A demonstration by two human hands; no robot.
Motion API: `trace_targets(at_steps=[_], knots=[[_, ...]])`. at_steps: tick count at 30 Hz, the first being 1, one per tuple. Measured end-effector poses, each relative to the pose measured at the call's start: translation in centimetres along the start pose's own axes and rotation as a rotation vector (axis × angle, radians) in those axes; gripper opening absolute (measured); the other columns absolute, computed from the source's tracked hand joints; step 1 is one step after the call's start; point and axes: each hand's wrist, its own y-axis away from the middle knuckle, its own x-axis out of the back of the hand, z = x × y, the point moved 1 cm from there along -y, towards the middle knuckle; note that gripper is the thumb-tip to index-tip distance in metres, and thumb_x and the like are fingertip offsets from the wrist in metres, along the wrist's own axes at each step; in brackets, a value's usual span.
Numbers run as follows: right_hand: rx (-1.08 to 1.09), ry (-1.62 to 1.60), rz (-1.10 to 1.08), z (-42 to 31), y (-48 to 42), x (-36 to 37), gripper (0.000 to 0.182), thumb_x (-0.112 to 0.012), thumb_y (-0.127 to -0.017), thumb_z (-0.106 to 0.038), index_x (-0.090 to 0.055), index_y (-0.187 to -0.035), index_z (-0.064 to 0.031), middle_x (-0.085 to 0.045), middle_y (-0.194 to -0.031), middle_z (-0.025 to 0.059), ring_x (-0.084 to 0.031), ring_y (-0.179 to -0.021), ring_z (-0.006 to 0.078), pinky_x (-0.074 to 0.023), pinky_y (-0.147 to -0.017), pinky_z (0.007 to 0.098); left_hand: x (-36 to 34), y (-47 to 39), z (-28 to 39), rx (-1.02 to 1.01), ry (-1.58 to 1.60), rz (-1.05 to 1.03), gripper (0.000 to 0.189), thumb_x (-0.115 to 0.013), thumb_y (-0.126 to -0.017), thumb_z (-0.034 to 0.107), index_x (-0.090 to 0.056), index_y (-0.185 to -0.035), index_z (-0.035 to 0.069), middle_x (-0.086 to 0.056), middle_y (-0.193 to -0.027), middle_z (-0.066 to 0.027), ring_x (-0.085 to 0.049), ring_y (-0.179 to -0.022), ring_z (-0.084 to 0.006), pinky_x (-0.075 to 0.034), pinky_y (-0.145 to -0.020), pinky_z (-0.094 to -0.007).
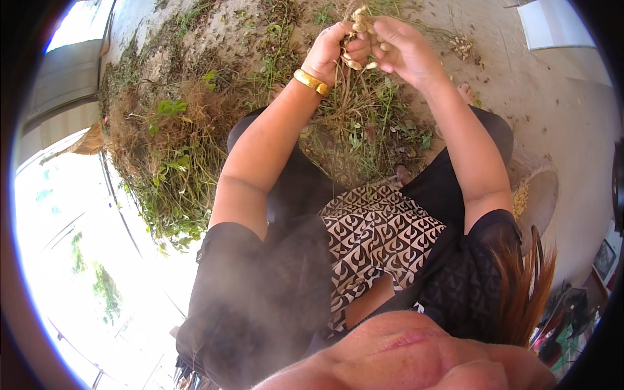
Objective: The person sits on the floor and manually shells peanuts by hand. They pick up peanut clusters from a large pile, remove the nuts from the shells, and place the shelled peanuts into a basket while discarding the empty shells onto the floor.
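Both of my hands meet at the top of the head view, around a bunch of pale peanut pods (359, 22). My left hand (336, 48), with a gold bangle (312, 83) at its wrist, is closed on the peanut plant's stems and roots below the pods. Close beside it, my right hand (397, 46) has its fingers on pods of the same bunch. Dry stems and green leaves (375, 117) hang or lie beneath my hands; which of them belong to the held plant I cannot tell.
A large heap of pulled plants (170, 131) lies to the left on the concrete floor (551, 112). Loose pods (460, 46) lie beyond my right hand. By my right elbow stands a round container (543, 190) with peanuts (520, 200) in it.
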Motion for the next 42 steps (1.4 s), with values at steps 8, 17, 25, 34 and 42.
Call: trace_targets(at_steps=[8, 17, 25, 34, 42], knots=[[-0.004, 0.136, -0.018, 0.0, 0.2, 0.0, 0.026, -0.059, -0.095, -0.028, -0.060, -0.089, -0.0033, -0.046, -0.063, -0.0033, -0.036, -0.045, 0.0000, -0.0239, -0.036, 0.0164, -0.7, 0.1, -0.5, 0.043, -0.070, 0.037, 0.025, -0.046, -0.096, 0.027, -0.050, -0.079, 0.009, -0.036, -0.057, 0.0045, -0.033, -0.047, -0.0069, -0.029, -0.045, -0.0221], [-0.036, -0.470, -0.143, 0.3, 0.0, 1.6, 0.023, -0.053, -0.098, -0.024, -0.057, -0.095, -0.0013, -0.053, -0.074, 0.0016, -0.045, -0.053, 0.0027, -0.0305, -0.035, 0.0146, -1.4, 0.0, -0.6, 0.033, -0.039, 0.034, 0.025, -0.047, -0.092, 0.025, -0.049, -0.074, 0.008, -0.033, -0.054, 0.0045, -0.030, -0.043, -0.0074, -0.026, -0.042, -0.0227], [0.064, 0.106, 0.028, -0.3, 0.6, -0.5, 0.023, -0.064, -0.091, -0.022, -0.059, -0.100, -0.0020, -0.057, -0.075, 0.0015, -0.048, -0.053, 0.0045, -0.0331, -0.036, 0.0169, -1.9, 0.4, -0.4, -0.146, -0.444, 0.291, 0.024, -0.050, -0.094, 0.021, -0.054, -0.075, 0.007, -0.046, -0.058, 0.0007, -0.041, -0.047, -0.0091, -0.037, -0.044, -0.0249], [-0.021, -0.420, -0.017, -0.1, 0.1, 0.7, 0.016, -0.058, -0.092, -0.015, -0.059, -0.103, -0.0026, -0.054, -0.069, 0.0022, -0.044, -0.049, 0.0035, -0.0283, -0.035, 0.0156, -2.2, 0.1, -0.4, 0.069, -0.115, 0.095, 0.031, -0.045, -0.090, 0.025, -0.041, -0.063, 0.010, -0.032, -0.050, 0.0037, -0.031, -0.042, -0.0083, -0.026, -0.040, -0.0245], [-0.052, 0.027, 0.088, -1.1, 0.5, -0.1, 0.022, -0.062, -0.092, -0.016, -0.064, -0.108, -0.0010, -0.056, -0.071, 0.0011, -0.046, -0.051, 0.0037, -0.0272, -0.036, 0.0154, -1.9, 0.0, -0.4, 0.112, -0.231, 0.005, 0.036, -0.043, -0.092, 0.030, -0.039, -0.061, 0.013, -0.029, -0.049, 0.0048, -0.029, -0.044, -0.0082, -0.024, -0.042, -0.0244]])
